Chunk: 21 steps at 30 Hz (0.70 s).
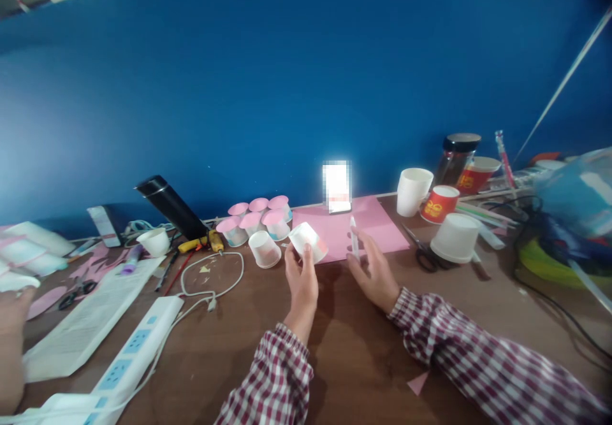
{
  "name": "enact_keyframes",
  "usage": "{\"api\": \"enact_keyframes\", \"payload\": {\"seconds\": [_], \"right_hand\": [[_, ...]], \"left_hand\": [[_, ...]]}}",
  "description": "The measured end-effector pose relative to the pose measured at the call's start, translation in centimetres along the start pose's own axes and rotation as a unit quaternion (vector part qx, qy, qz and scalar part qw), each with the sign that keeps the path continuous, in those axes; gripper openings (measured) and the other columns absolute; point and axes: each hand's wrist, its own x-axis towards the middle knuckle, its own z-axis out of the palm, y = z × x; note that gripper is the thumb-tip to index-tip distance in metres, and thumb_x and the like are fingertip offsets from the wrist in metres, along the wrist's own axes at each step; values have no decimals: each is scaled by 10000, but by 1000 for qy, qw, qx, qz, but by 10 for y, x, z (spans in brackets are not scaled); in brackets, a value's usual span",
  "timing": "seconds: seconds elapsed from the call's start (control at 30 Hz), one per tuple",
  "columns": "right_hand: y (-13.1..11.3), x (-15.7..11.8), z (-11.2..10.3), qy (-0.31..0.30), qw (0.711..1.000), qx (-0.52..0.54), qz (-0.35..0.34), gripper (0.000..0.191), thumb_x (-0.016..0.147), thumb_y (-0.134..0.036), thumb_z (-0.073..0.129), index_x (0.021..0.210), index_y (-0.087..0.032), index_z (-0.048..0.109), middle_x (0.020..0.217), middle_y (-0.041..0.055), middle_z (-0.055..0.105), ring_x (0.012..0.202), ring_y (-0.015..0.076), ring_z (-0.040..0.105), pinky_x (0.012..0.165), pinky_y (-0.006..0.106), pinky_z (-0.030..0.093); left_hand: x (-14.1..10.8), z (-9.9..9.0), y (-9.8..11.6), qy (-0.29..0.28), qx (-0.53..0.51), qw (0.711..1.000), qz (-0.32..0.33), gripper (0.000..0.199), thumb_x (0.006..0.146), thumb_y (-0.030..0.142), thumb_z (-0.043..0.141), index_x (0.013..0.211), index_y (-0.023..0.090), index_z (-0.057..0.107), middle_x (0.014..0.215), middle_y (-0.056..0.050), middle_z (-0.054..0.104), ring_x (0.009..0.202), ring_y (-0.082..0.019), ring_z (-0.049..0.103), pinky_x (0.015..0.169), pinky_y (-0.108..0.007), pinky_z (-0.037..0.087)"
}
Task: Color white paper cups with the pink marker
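My left hand (303,278) is closed around a white paper cup (306,239), tilted on its side with a pinkish patch on it. Between the thumb and fingers of my right hand (375,272) stands a slim whitish tube (354,237) with a narrow tip; its exact kind is unclear. Under and behind both lies a pink paper sheet (382,227). Just left of my left hand, an upside-down white cup (264,250) rests on the table. Beside it several cups topped with pink paper discs (252,221) stand grouped by the wall.
A phone (338,186) glows against the blue wall. To the right are stacked white cups (414,192), a red cup (440,204), scissors (425,256) and a jar (456,160). Leftward lie a black flask (172,207), a power strip (129,355) and another person's hand (14,323).
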Motion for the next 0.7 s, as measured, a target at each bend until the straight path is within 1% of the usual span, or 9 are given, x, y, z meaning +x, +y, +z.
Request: {"api": "enact_keyframes", "payload": {"seconds": [0.07, 0.17, 0.27, 0.37, 0.43, 0.5, 0.57, 0.63, 0.7], "right_hand": [[4, 1, 1, 4, 999, 25, 20, 459, 930, -224, 442, 1380, -182, 366, 1174, 143, 609, 969, 221, 636, 859, 412, 528], [6, 1, 2, -10, 999, 38, 34, 501, 922, -195, 427, 1407, -164, 304, 1032, 110, 663, 895, 209, 649, 849, 408, 522], [3, 3, 0, -3, 999, 24, 40, 439, 922, -204, 420, 1354, -145, 373, 996, 103, 669, 897, 206, 647, 855, 382, 515], [-6, 7, -6, 35, 998, 3, 42, 334, 914, -254, 455, 1223, -136, 497, 1050, 116, 658, 929, 212, 643, 837, 338, 516], [-16, 9, -12, 54, 997, -15, 61, 299, 899, -290, 494, 1150, -137, 551, 990, 99, 674, 847, 207, 655, 770, 310, 525], [-27, 6, -21, 29, 996, -28, 80, 274, 904, -305, 496, 1108, -150, 592, 871, 61, 686, 748, 191, 657, 696, 281, 523], [-35, -1, -33, -12, 997, -37, 68, 269, 921, -305, 478, 1110, -160, 606, 810, 39, 681, 721, 180, 654, 678, 262, 515], [-37, -10, -49, -35, 996, -59, 55, 287, 949, -296, 433, 1144, -159, 594, 768, 28, 668, 661, 163, 636, 648, 253, 506], [-32, -20, -67, -61, 992, -101, 34, 275, 953, -292, 438, 1143, -169, 595, 788, 32, 669, 675, 163, 638, 647, 252, 504]], "left_hand": [[0, 0, 0, 8, 43, 999, 12, 460, 848, 495, 569, 1166, 163, 536, 1104, -107, 622, 1011, -217, 605, 887, -343, 464], [-1, 0, 1, 13, 65, 997, 35, 476, 839, 493, 580, 1160, 146, 523, 1101, -128, 625, 970, -218, 629, 844, -338, 489], [-3, 1, 2, 10, 63, 997, 51, 489, 826, 492, 594, 1157, 144, 503, 1095, -138, 630, 950, -223, 645, 816, -341, 506], [-5, 3, 0, -31, 79, 995, 55, 494, 793, 476, 639, 1140, 150, 506, 1083, -131, 633, 949, -227, 644, 815, -347, 508], [-7, 5, -3, -77, 92, 992, 50, 493, 764, 454, 677, 1123, 156, 519, 1061, -119, 641, 935, -224, 643, 816, -351, 506], [-9, 7, -8, -124, 93, 987, 39, 490, 750, 429, 695, 1122, 160, 523, 1055, -112, 649, 935, -223, 641, 827, -359, 502], [-9, 7, -13, -154, 104, 982, 39, 505, 747, 402, 698, 1147, 160, 509, 1095, -121, 641, 980, -233, 631, 859, -376, 494], [-10, 7, -14, -168, 137, 975, 53, 511, 744, 372, 696, 1161, 152, 501, 1134, -137, 625, 1027, -249, 615, 889, -396, 482], [-10, 6, -14, -173, 170, 968, 63, 513, 746, 348, 687, 1175, 142, 494, 1164, -151, 610, 1060, -261, 599, 914, -414, 471]]}}
